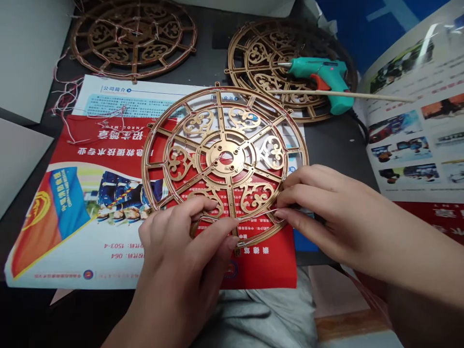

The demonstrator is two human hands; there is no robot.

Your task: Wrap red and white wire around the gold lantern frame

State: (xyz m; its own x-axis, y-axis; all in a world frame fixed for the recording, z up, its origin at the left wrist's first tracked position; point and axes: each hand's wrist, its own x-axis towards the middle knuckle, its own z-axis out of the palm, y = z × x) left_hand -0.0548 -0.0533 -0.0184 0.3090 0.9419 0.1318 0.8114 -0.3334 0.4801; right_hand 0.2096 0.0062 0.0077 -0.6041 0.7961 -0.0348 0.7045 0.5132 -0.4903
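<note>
A round gold openwork frame [225,150] lies tilted over printed sheets, with thin wires running along its rings. My left hand [188,241] is closed on the near edge of this frame, its thumb and index finger by the lower spoke. At the frame's right edge, the fingers of my right hand [308,208] are pinched on a thin pale wire [266,212]. That wire stretches leftward toward the left fingertips. Whether the left fingertips also grip the wire is unclear.
Another gold frame [135,53] with loose wires lies back left. On stacked frames [253,63] at back right rest a teal glue gun [322,72] and a wooden stick [373,96]. A red and white brochure [90,193] lies underneath; an open booklet [409,183] stands right.
</note>
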